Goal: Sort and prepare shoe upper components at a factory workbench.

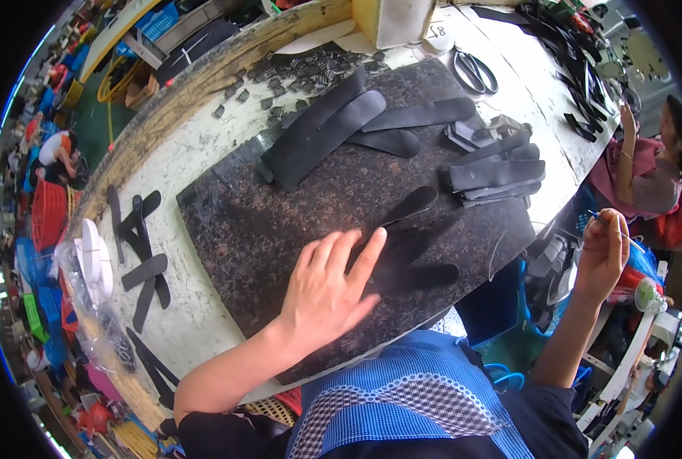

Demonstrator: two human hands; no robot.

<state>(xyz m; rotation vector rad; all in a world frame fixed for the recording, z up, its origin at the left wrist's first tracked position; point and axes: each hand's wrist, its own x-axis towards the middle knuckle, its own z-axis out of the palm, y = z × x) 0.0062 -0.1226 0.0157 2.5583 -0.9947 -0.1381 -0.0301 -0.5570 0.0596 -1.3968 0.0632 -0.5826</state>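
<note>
My left hand (332, 284) is over a dark speckled stone slab (237, 218), fingers stretched out and apart. Its fingertips reach the near ends of several flat black strips with rounded ends (425, 275), which fan out to the right. Whether it presses on them I cannot tell. Raised off the slab's right side, my right hand (604, 256) pinches a thin pale stick (633, 243) with a dark blue end; its kind is unclear. Farther back on the slab lie a heap of wider black strips (318, 130) and a neat stack of black strips (498, 177).
Small black square pieces (302, 73) are scattered behind the slab, near black-handled scissors (475, 73) and a pale post (394, 27). More black strips (143, 252) and white rolls (96, 260) lie at left. A person (651, 164) sits beyond the table's right edge.
</note>
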